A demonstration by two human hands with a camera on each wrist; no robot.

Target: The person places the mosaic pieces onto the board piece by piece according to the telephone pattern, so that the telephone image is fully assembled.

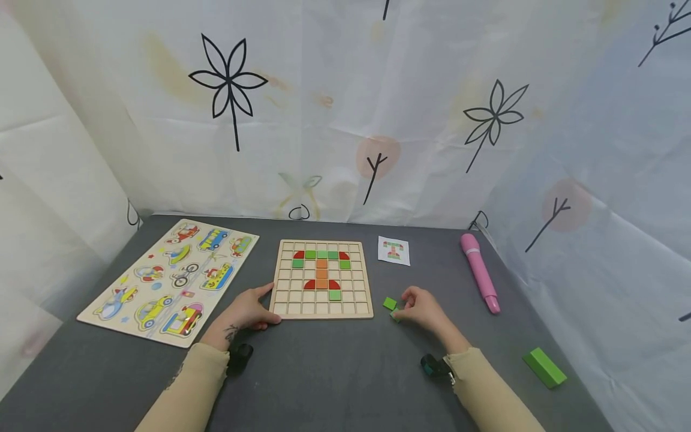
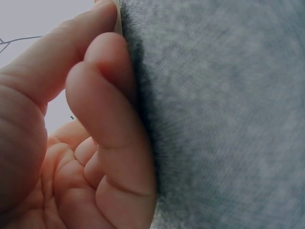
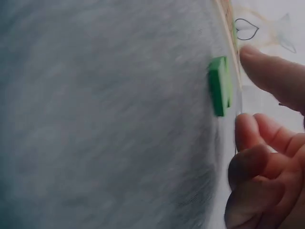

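A square wooden grid board (image 1: pixel 322 315) lies flat on the table, with red, green and orange pieces set in some squares. My left hand (image 1: pixel 247 308) holds the board's near left corner, with the thumb at the near edge and a finger along the left side. In the left wrist view, the curled fingers (image 2: pixel 116 129) rest against the table. To the right of the board, my right hand (image 1: pixel 426 309) is over two small green square tiles (image 1: pixel 390 303). Its thumb partly covers the nearer tile. The right wrist view shows a gap between thumb and fingers, with green tiles (image 3: pixel 220 88) beside them.
A vehicle picture puzzle board (image 1: pixel 162 282) lies at left. Behind the tiles is a small white pattern card (image 1: pixel 393 251). A pink marker-like stick (image 1: pixel 479 273) and a green block (image 1: pixel 544 368) lie at right. White patterned cloth (image 1: pixel 345 108) surrounds the grey table.
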